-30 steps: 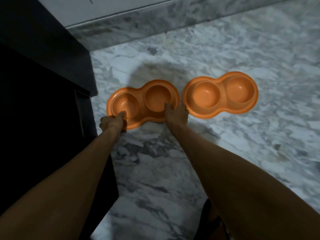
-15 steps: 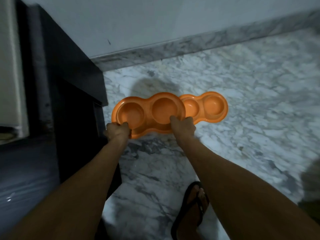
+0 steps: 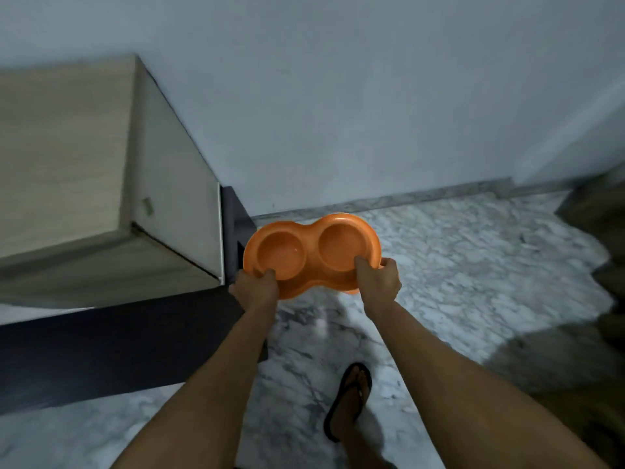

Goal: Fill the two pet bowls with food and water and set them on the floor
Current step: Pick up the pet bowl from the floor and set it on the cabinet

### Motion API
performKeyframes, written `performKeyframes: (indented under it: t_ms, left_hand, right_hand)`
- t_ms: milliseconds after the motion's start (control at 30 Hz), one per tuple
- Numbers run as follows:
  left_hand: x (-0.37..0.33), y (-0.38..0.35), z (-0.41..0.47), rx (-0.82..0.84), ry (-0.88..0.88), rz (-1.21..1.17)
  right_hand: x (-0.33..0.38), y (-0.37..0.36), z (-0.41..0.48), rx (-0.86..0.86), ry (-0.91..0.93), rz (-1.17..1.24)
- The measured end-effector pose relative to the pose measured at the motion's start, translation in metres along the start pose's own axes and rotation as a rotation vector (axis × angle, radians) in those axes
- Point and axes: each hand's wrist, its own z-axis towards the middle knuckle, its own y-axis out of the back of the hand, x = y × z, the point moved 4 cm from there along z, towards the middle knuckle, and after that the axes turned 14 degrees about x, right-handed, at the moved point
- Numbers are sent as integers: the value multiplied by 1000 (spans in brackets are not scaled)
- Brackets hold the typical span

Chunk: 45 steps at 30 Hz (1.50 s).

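Both hands up, carrying an orange double pet bowl [image 3: 313, 253] in the air above the marble floor [image 3: 456, 265], near the wall. Left hand [image 3: 255, 287] clamped on the near-left rim, thumb over the lip by the left well. Right hand [image 3: 380, 279] closed around the near-right rim, thumb inside the right well's edge. Both wells look empty. A sliver of a second orange bowl [image 3: 353, 292] peeks out under the held one by the right hand; can't tell if it's stacked or on the floor. Pale wood cabinet [image 3: 67, 170] at left. Foot in a black flip-flop [image 3: 350, 399] below.
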Motion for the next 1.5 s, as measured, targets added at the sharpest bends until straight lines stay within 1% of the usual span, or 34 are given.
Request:
performKeyframes:
  t_ms: [167, 267, 333, 533, 733, 900, 1100, 1233, 1333, 1500]
  left_hand:
    - [-34, 72, -75, 17, -128, -81]
    - [-46, 124, -113, 1, -212, -116]
    - [-50, 164, -135, -12, -222, -150]
    - [-46, 297, -171, -78, -271, -250]
    - [-37, 420, -177, -174, -295, -313]
    - [-30, 510, -163, -279, -298, -366]
    - [-31, 608, -103, -374, -268, -362]
    - [-40, 666, -51, -407, -238, -347]
    - [-46, 707, -10, -427, -211, -335]
    - [-64, 757, 49, -413, -176, -269]
  right_hand:
    - [36, 6, -107, -42, 85, 47]
    - [42, -6, -168, -54, 143, 59]
    - [44, -19, -206, -55, 183, 64]
    - [49, -94, -303, 23, 314, 96]
    - [60, -188, -370, 157, 377, 44]
    - [76, -277, -406, 257, 438, -27]
    - [93, -399, -423, 362, 449, -25]
    - [108, -478, -424, 386, 422, -48]
    - [118, -530, -426, 367, 399, -85]
    - [134, -599, -421, 335, 357, -118]
